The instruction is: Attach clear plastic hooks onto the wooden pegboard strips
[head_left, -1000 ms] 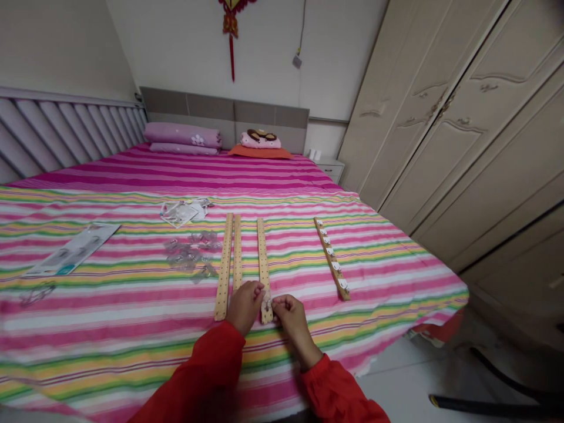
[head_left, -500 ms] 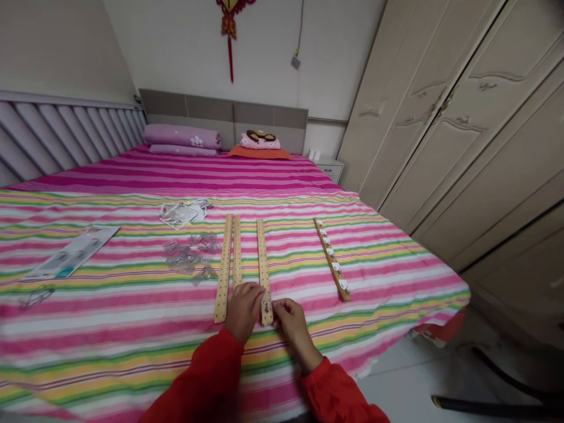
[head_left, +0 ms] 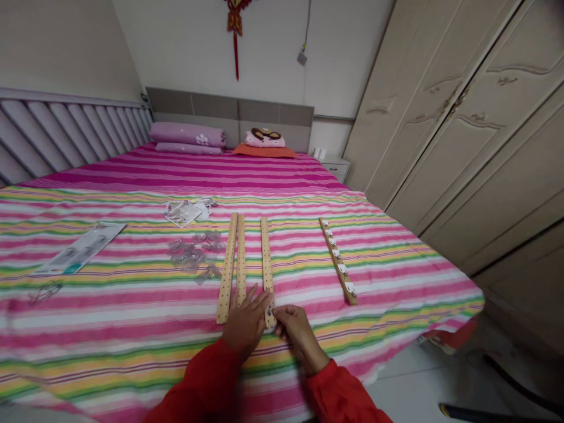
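Note:
A perforated wooden strip (head_left: 266, 252) lies lengthwise in front of me, with a small clear piece with a metal part (head_left: 270, 309) on its near end. My left hand (head_left: 247, 322) rests palm down, fingers stretched and spread, its fingertips touching this strip beside the piece. On the other side, my right hand (head_left: 296, 329) is closed in a pinch at the piece's edge; what sits between the fingertips is too small to make out. Two more perforated strips, one wider (head_left: 227, 270) and one narrower (head_left: 240, 252), lie just left, the narrower one partly under my left hand.
Several clear squares with metal parts (head_left: 194, 258) are scattered to the left. Beyond them lie white packets (head_left: 185, 212), a long blister pack (head_left: 83, 249) and a wire bundle (head_left: 45, 291). A strip with several white hooks (head_left: 337, 258) lies right on the striped bedsheet (head_left: 383, 276).
My left hand's fingers have spread out and flattened over the strips. My right hand still pinches at the piece. The whole view has shifted slightly.

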`<state>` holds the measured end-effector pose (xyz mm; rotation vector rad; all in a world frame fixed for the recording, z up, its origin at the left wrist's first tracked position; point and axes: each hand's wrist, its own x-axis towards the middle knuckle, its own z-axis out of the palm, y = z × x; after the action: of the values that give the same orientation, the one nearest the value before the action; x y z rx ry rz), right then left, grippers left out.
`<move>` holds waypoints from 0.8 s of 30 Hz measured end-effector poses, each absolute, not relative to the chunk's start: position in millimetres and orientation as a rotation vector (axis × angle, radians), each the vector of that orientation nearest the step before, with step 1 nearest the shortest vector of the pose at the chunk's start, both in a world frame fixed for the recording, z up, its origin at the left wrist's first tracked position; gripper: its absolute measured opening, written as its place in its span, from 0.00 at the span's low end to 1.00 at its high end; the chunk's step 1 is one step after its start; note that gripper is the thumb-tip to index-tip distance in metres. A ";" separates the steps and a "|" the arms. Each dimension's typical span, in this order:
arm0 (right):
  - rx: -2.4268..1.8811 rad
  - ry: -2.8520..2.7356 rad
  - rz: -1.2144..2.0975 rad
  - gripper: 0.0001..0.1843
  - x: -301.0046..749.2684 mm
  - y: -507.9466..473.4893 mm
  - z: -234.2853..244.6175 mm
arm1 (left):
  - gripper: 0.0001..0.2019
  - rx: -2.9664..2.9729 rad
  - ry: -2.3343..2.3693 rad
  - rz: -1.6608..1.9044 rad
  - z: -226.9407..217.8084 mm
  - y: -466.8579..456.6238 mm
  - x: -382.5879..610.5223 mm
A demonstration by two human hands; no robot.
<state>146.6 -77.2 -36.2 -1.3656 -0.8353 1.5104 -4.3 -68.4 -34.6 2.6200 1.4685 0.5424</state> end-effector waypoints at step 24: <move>-1.296 -0.764 1.478 0.19 156.3 -83.9 -42.6 | 0.21 2.126 1.573 0.998 -9.1 -58.6 -34.5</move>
<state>156.3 -83.9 -42.6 -1.2964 -0.7642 1.4781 -34.5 -58.6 -9.1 2.1260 1.5729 0.9983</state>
